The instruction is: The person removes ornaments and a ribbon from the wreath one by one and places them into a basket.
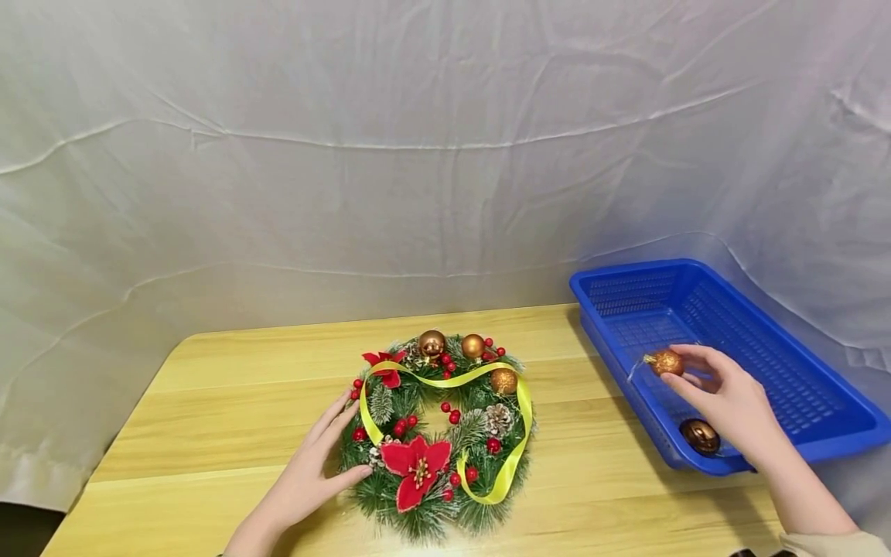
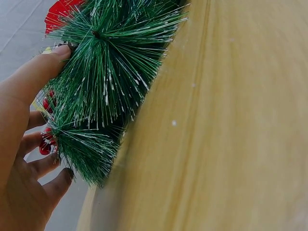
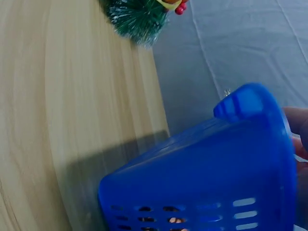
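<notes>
Green wreath (image 1: 476,456) is lying flat on the wooden table, in front of the person whom I am watching. Behind everything, a pale and wrinkled curtain (image 1: 418,193) is hanging, and the table (image 1: 244,402) is reaching toward it. On the right side, a blue plastic basket (image 1: 759,360) is standing, with many small holes in its walls.

At the left rim of the wreath, the left hand (image 1: 306,472) is resting with its fingers spread apart and only slightly bent; its thumb is touching the needles. Over the basket, the right hand (image 1: 731,402) is pinching a glittery golden ball (image 1: 667,363), with thumb and fingers apart only by the width of this ball.

Across the wreath, a yellow ribbon (image 1: 527,422) is winding loosely. One big red flower (image 1: 411,468) is sitting at the near side, and one smaller red flower (image 1: 385,370) at the far left. Along the far side, a shiny copper ball (image 1: 431,343) and a matte golden ball (image 1: 472,346) are sitting. Inside the basket, a dark brown ball (image 1: 699,436) is lying near the close end. Tiny red berries (image 1: 400,428) are showing among the needles.
</notes>
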`<state>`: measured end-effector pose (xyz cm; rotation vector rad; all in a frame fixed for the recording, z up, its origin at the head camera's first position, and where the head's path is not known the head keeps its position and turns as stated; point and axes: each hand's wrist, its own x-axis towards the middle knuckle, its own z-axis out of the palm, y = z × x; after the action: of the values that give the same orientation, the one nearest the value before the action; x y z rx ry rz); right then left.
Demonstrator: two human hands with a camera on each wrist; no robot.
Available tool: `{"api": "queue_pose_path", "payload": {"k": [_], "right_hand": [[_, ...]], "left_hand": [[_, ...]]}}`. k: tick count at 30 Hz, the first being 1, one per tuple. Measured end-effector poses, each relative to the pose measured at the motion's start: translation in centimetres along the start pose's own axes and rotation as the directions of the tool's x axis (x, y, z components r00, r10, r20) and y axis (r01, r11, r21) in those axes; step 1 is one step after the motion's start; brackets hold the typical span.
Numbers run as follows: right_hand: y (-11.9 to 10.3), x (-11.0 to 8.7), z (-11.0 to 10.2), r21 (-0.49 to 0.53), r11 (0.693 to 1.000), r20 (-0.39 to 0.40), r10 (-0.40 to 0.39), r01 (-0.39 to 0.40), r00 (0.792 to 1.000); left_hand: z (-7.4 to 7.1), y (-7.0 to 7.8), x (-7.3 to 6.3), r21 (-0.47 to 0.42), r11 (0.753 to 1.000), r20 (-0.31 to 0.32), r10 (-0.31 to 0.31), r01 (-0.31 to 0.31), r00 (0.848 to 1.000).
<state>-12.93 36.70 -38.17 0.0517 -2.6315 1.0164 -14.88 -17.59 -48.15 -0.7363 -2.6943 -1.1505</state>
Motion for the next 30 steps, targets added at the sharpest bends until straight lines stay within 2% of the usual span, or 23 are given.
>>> {"api": "queue_pose_path", "payload": {"k": [8,12,15,21,30], "right_hand": [[1.7,0.8,0.0,-0.115,0.993,0.101,0.052,-0.04,0.993],[2.3,1.3,0.2,-0.103,0.991,0.19,0.102,-0.083,0.977],[2.8,1.6,0.4,-0.092,0.99,0.227,0.124,-0.106,0.966],[3.6,1.9,0.3,-0.122,0.986,0.257,0.146,-0.118,0.955],[4.1,2.0,0.7,-0.127,0.986,0.302,0.138,-0.103,0.943]], "left_hand": [[0.0,0.0,0.1,-0.004,1.0,0.011,0.002,-0.002,1.0],[0.1,0.0,0.0,-0.009,1.0,0.007,-0.007,0.007,1.0],[0.1,-0.1,0.0,-0.006,1.0,0.006,-0.008,0.008,1.0],[0.1,-0.1,0.0,-0.001,1.0,0.003,-0.003,0.003,1.0],[0.1,-0.1,0.0,0.005,1.0,-0.001,0.02,-0.02,1.0]]}}
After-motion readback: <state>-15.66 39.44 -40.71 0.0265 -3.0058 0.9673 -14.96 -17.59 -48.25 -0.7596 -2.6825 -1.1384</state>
